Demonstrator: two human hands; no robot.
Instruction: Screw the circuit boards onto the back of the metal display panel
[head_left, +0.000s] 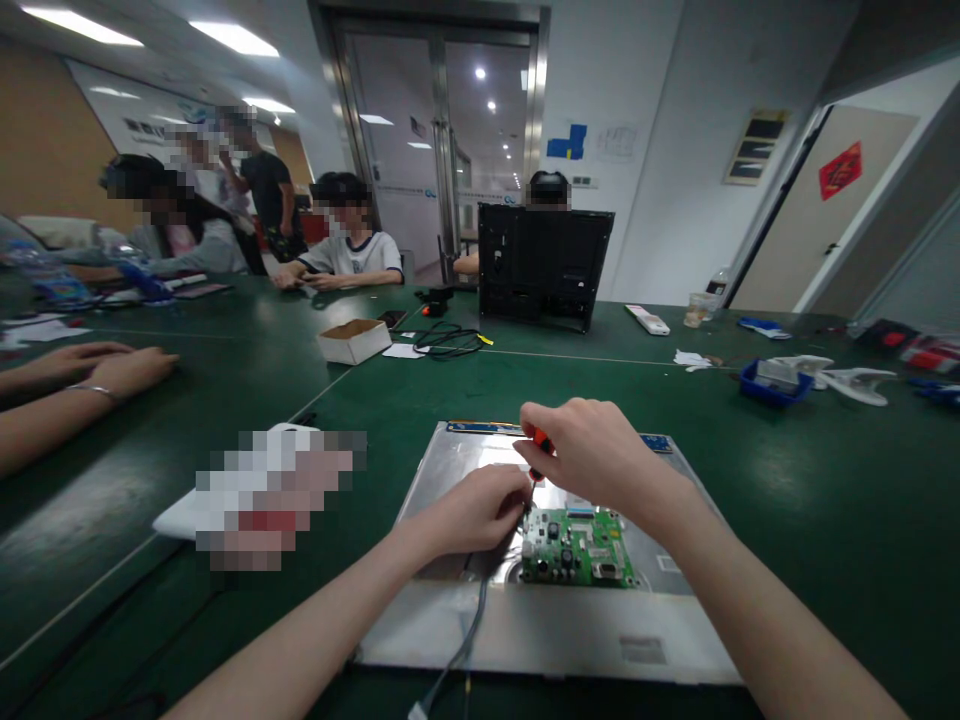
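Observation:
A flat metal display panel [555, 630] lies on the green table before me, with a green circuit board [574, 548] on its back. My right hand [592, 452] is closed around the red and black handle of a screwdriver [540, 442]. The screwdriver points down, its shaft at the board's upper left corner; the tip is hard to make out. Close by the shaft, my left hand [480, 508] has its fingers drawn together at that corner, and whatever they pinch is hidden. A grey cable [478, 615] runs from under the left hand over the panel's near edge.
Left of the panel lies a white object, partly pixelated [225, 495]. Another person's hands [112, 370] rest farther left. Beyond stand a small box [354, 341], a coiled black cable [454, 340] and an upright black monitor casing [546, 265]. A blue tray [775, 384] sits right.

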